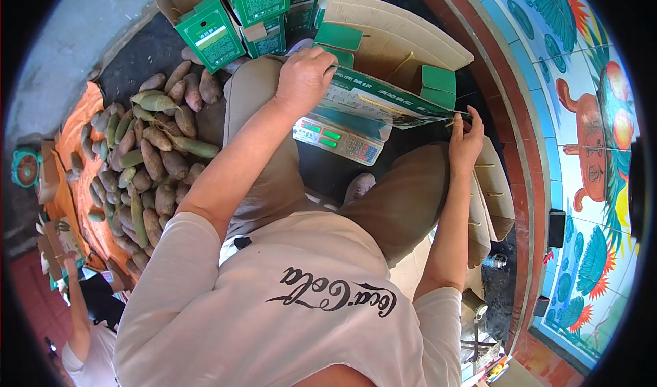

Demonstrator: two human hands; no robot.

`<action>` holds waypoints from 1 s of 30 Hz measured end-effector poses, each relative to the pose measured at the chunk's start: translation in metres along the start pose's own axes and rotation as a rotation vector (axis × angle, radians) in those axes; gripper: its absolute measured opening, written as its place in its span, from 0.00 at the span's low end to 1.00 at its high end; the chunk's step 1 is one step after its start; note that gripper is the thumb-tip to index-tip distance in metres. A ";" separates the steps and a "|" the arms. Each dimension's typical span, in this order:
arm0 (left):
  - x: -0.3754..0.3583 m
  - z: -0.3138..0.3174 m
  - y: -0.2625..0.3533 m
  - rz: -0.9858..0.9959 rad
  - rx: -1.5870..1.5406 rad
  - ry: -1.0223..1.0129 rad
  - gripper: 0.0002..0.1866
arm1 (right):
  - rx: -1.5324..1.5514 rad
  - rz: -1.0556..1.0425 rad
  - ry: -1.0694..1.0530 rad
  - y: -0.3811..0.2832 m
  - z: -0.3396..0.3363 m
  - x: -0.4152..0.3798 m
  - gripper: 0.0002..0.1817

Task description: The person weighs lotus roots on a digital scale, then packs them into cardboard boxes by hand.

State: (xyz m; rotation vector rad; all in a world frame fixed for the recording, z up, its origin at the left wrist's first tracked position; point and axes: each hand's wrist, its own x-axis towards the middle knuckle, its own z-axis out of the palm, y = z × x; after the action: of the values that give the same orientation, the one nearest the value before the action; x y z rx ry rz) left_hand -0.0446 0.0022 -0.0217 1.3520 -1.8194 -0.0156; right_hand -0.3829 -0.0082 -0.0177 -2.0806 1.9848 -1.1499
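An open cardboard box (395, 34) with green printed sides stands in front of me, its large brown flap raised at the back. My left hand (304, 75) is closed on the near left corner of its green panel (383, 96). At the panel's right end, my right hand (465, 135) grips the corner between thumb and fingers. Below the panel, between my knees, a scale (337, 143) shows lit green displays and a keypad; its upper part is hidden by the box.
Many brown and green tubers (154, 161) lie in a pile at left on an orange sheet (71, 147). Green boxes (256, 0) stand at the top. Flattened cardboard (496, 195) leans at right. Another person (81, 325) is at lower left.
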 end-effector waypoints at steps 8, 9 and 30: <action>-0.005 -0.007 -0.002 0.009 -0.025 -0.007 0.08 | 0.044 -0.015 0.049 -0.002 0.008 0.001 0.16; -0.006 -0.009 -0.002 0.008 -0.030 -0.012 0.08 | 0.040 -0.010 0.045 -0.004 0.008 0.001 0.16; -0.007 -0.015 0.008 0.062 -0.065 0.033 0.12 | -0.117 -0.320 -0.332 -0.081 -0.070 -0.070 0.22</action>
State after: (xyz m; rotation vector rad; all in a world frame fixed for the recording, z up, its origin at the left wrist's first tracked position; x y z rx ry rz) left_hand -0.0413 0.0180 -0.0128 1.2436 -1.8168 -0.0187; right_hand -0.3444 0.0992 0.0409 -2.5186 1.6468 -0.6683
